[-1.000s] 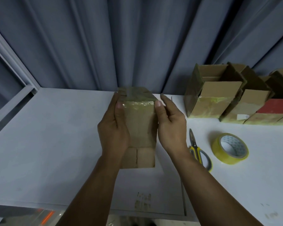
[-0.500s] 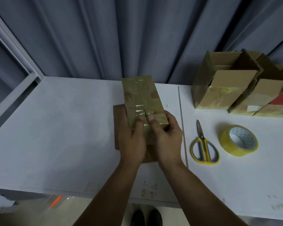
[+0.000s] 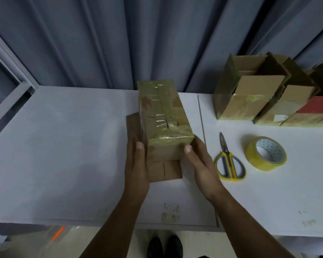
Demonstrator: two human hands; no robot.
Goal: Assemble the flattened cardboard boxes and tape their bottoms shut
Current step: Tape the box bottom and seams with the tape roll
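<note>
Sandwiching the box [image 3: 162, 116], left hand [image 3: 137, 164] at nine o'clock and right hand [image 3: 201, 164] at three press flat-fingered; likely light, stiff; hold bare sides.

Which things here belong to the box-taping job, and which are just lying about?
In the job: taped box, held between left hand and right hand; tape roll; scissors; finished boxes.
Lying about: clear plastic with orange mark, below the table edge.

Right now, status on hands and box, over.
Flat against cardboard box sides: left hand, right hand. Bottom up, taped. Apart on its right: scissors, tape roll.
</note>
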